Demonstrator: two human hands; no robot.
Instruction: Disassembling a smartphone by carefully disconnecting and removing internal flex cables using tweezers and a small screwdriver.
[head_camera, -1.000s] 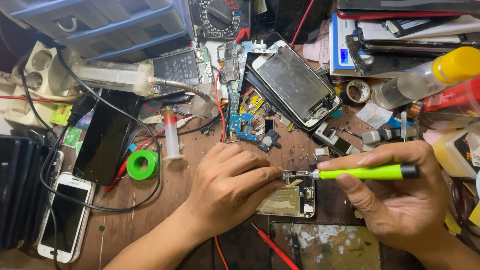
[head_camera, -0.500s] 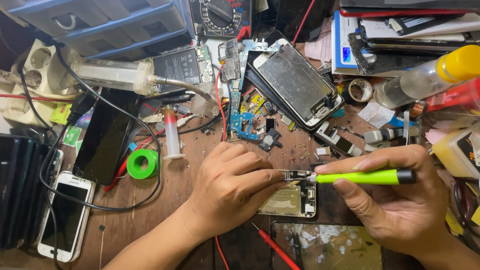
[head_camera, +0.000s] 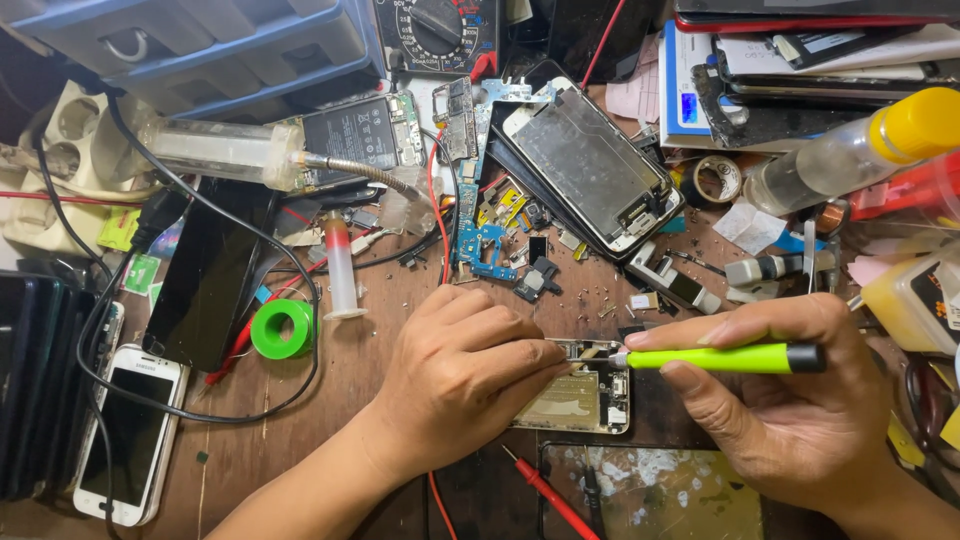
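The right hand (head_camera: 800, 420) pinches a lime-green screwdriver (head_camera: 715, 358) between thumb and fingers, its tip at the top edge of the opened phone (head_camera: 580, 392); the left hand (head_camera: 465, 375) is curled over that phone's left side, pressing it to the wooden bench (head_camera: 350, 400). The phone lies open with its insides bare, so disassembly looks well begun, though its board appears seated. Loose parts crowd just above the phone, a red probe (head_camera: 545, 490) lies below it, and a green tape roll (head_camera: 282, 328) sits to its left.
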